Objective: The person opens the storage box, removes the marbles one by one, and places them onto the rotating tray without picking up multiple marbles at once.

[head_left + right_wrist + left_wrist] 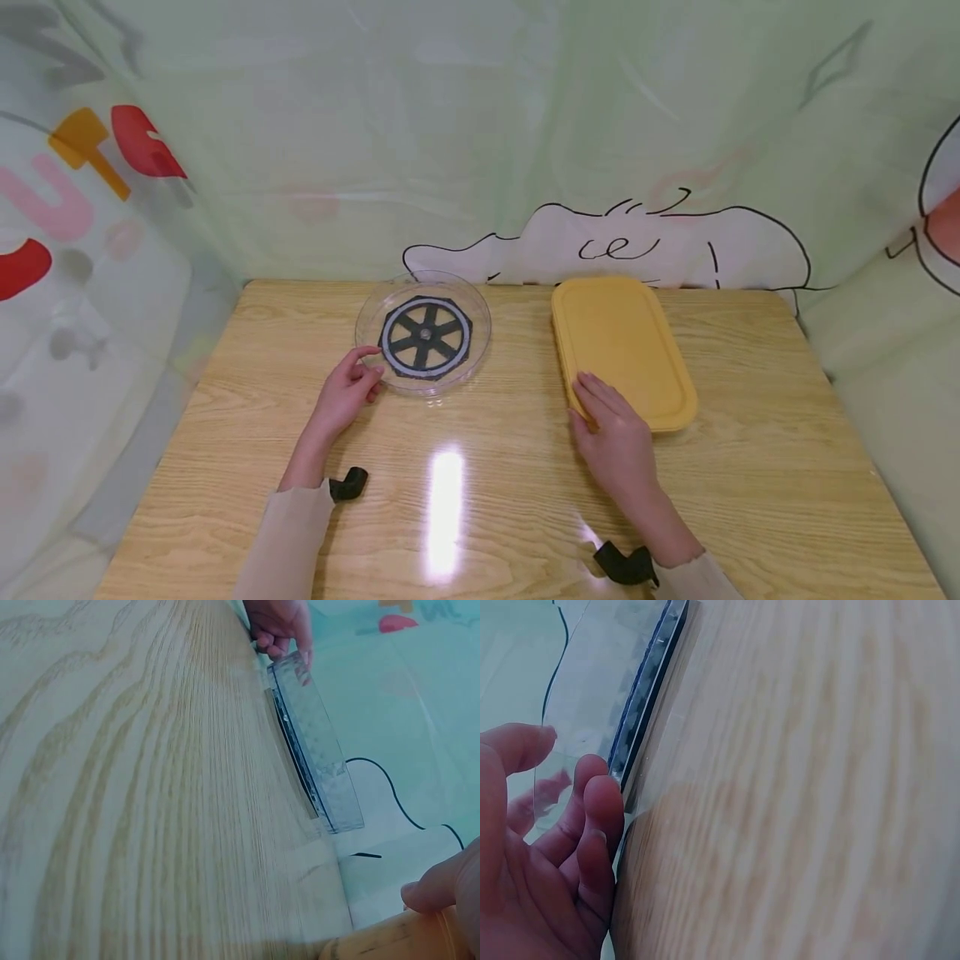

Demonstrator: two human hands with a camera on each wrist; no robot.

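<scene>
A clear round tray (480,329) stands at the back left of the table, with a dark spoked wheel and a pale ring (425,335) showing through it. My left hand (348,392) is at its near left rim, fingers bent about the edge. In the left wrist view, one finger shows through the clear wall while other fingers stay outside. To the right lies a yellow rectangular box with a lid (622,342). My right hand (618,433) rests on its near left corner, fingers flat on the lid and thumb down by the side.
Both things stand on a wooden table (517,500) whose back edge meets a printed curtain (360,125). Black wrist-worn pieces (348,483) protrude beside both sleeves. A bright light reflection (446,512) lies on the wood between the arms.
</scene>
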